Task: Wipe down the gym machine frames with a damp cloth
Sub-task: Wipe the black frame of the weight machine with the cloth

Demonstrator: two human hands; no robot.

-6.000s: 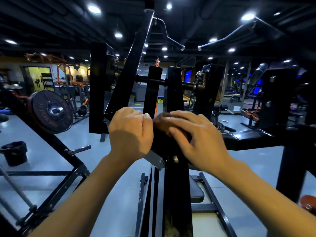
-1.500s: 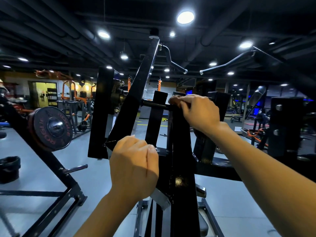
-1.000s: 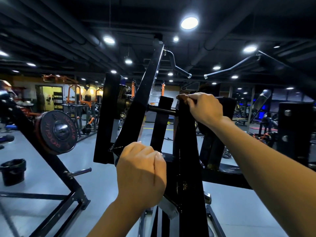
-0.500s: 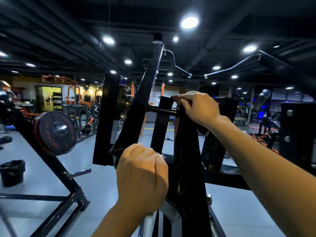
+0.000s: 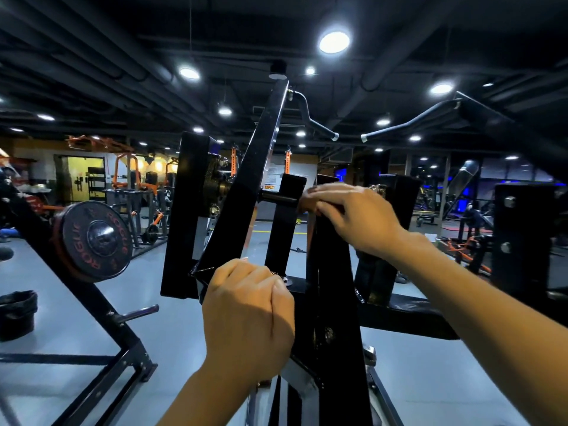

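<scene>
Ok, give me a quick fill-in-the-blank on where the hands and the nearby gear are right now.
1. The right hand presses a brown cloth on the ___ end of the black upright post.
2. The left hand sits ___ than the right hand.
3. The Rogue weight plate is to the ___ of the left hand.
4. The black bin stands on the ___.

Missing words: top; lower; left; floor

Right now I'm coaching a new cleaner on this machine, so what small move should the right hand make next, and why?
Probably draw the right hand back down the upright, pressing the cloth along it. The hand sits at the upright's top end, with only a sliver of cloth showing under the fingers, so the black face below is the stretch left to cover. The left hand grips the frame lower down.
</scene>
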